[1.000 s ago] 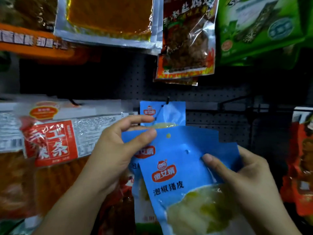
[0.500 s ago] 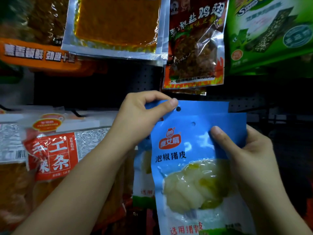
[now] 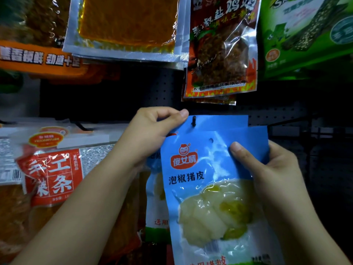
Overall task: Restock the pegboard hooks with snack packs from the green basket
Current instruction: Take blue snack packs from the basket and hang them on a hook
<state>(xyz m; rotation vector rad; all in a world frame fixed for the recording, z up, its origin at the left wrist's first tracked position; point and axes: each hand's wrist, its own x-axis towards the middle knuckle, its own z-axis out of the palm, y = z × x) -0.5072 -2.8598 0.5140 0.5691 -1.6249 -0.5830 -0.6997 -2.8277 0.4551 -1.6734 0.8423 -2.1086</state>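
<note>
My left hand (image 3: pixel 150 134) pinches the top left corner of a blue snack pack (image 3: pixel 225 124) whose hole sits on the black hook tip (image 3: pixel 194 121). In front of it my right hand (image 3: pixel 271 176) grips the right edge of another blue snack pack (image 3: pixel 198 180) with pale pickled pieces showing; its punched hole lies below the hook. More blue packs (image 3: pixel 155 207) hang behind, mostly hidden. The green basket is out of view.
Dark pegboard (image 3: pixel 156 88) fills the background. Above hang an orange vacuum pack (image 3: pixel 126 25), a red chicken-wing pack (image 3: pixel 222 50) and green seaweed packs (image 3: pixel 305 35). Red-label packs (image 3: pixel 53 175) hang at left. Dark hooks (image 3: pixel 286 122) stick out at right.
Both hands lifted the blue packs up toward the hook. The rear pack's hole has slid over the hook tip, and the front pack now hangs upright in my right hand.
</note>
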